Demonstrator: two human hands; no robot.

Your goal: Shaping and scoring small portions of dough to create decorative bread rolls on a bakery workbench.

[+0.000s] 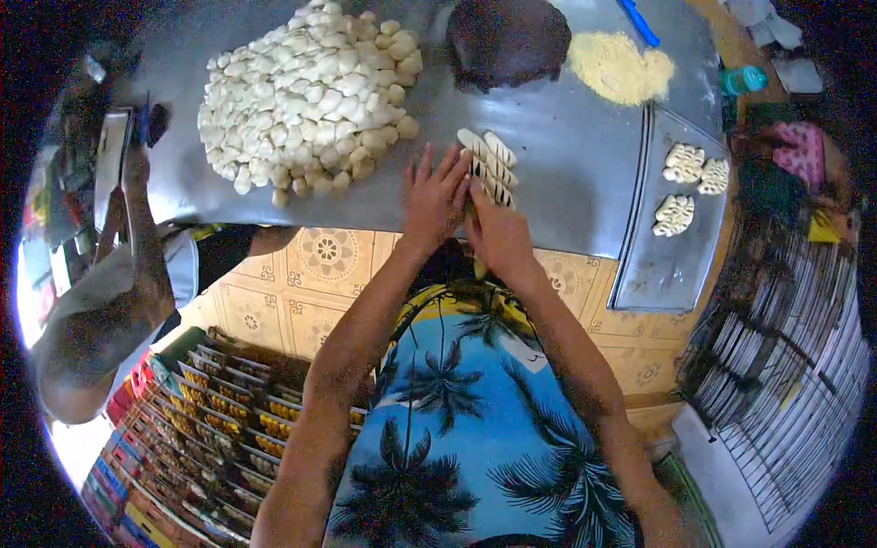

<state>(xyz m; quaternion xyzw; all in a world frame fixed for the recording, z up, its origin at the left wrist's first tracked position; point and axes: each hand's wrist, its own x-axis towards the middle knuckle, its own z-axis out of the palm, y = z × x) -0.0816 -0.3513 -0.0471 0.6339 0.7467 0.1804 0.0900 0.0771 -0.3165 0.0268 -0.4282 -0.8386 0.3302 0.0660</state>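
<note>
My left hand (pixel 435 201) lies on the steel worktable (pixel 571 210) with its fingers apart, the fingertips beside a group of pale dough pieces (pixel 493 155) that show dark slits. Against their near end, my right hand (pixel 498 237) has its fingers curled, its index finger pointing at the dough; what it grips is mostly hidden. Left of them lies a big heap of small dough pieces (pixel 306 100). On a metal tray (pixel 667 274) at the right sit three shaped, slashed pastries (pixel 674 215).
A dark mass of filling (pixel 507 41), yellow powder (pixel 621 68) and a blue tool (pixel 639 20) lie at the back. A green bottle (pixel 742 80) stands at the right edge. Another person's arm (pixel 137 237) is at the left. Racks of trays (pixel 233 402) stand below.
</note>
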